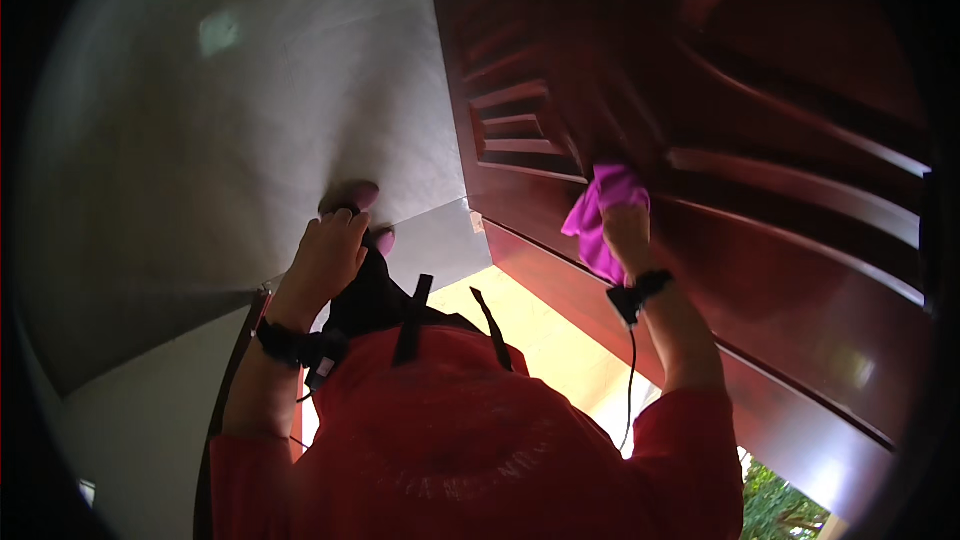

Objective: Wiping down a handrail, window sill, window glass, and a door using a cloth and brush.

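A dark red panelled door stands on the right, with raised mouldings on its face. My right hand grips a purple cloth that lies against the door's surface beside the moulded panels. Part of the cloth hangs below the fingers. My left hand is in front of my body at the left, its fingers loosely curled; whether anything is inside them cannot be seen. Both wrists wear black straps with small devices and cables.
A grey floor spreads ahead, with my feet in pinkish footwear on it. Beside the door is its dark red frame. A pale wall and a dark upright edge stand at the left. Bright ground and green leaves show outside.
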`<action>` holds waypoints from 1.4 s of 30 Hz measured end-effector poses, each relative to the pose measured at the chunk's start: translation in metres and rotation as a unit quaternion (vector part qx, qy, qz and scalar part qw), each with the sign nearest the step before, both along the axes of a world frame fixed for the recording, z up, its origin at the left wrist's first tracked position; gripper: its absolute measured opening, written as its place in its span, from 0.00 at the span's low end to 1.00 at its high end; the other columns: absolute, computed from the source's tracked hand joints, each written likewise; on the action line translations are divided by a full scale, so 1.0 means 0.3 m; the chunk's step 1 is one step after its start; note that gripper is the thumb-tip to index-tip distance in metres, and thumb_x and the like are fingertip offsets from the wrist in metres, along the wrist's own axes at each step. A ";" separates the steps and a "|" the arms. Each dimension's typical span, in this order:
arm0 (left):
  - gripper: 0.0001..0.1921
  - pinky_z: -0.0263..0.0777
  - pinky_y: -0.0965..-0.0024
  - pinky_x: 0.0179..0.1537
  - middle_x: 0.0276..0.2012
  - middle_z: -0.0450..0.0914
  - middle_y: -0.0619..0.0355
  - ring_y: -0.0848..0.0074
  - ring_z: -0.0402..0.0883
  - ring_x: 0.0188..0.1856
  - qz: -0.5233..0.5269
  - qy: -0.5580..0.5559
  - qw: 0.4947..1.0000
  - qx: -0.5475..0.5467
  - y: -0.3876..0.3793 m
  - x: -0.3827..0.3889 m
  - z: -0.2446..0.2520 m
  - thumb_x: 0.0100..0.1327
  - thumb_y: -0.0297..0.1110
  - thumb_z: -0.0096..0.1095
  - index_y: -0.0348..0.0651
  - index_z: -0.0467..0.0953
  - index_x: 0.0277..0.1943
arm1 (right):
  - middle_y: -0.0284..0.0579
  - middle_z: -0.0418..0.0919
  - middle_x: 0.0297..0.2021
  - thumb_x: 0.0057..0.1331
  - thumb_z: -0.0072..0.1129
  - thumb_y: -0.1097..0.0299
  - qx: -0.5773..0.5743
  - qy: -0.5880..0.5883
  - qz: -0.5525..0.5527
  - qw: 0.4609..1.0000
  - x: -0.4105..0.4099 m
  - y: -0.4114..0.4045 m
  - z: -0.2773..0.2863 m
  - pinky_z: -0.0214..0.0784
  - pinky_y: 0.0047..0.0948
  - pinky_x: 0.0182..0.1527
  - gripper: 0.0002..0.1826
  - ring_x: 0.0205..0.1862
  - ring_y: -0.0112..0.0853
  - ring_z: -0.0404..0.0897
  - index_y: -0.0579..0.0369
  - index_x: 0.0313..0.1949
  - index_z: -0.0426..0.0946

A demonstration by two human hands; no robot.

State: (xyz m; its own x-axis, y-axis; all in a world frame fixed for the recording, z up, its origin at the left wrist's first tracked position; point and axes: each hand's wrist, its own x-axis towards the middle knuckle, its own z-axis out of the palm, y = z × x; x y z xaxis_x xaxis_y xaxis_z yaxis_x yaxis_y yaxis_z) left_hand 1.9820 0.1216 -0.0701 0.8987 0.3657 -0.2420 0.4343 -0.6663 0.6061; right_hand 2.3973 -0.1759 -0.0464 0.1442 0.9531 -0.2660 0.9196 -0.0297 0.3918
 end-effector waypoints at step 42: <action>0.30 0.69 0.52 0.54 0.53 0.74 0.43 0.51 0.75 0.53 -0.165 0.078 0.981 -0.069 -0.167 0.119 -0.009 0.56 0.34 0.68 0.38 0.66 0.61 | 0.46 0.81 0.33 0.64 0.59 0.69 0.147 0.452 -0.456 0.752 -0.240 -0.144 0.026 0.72 0.30 0.42 0.14 0.34 0.30 0.79 0.58 0.49 0.78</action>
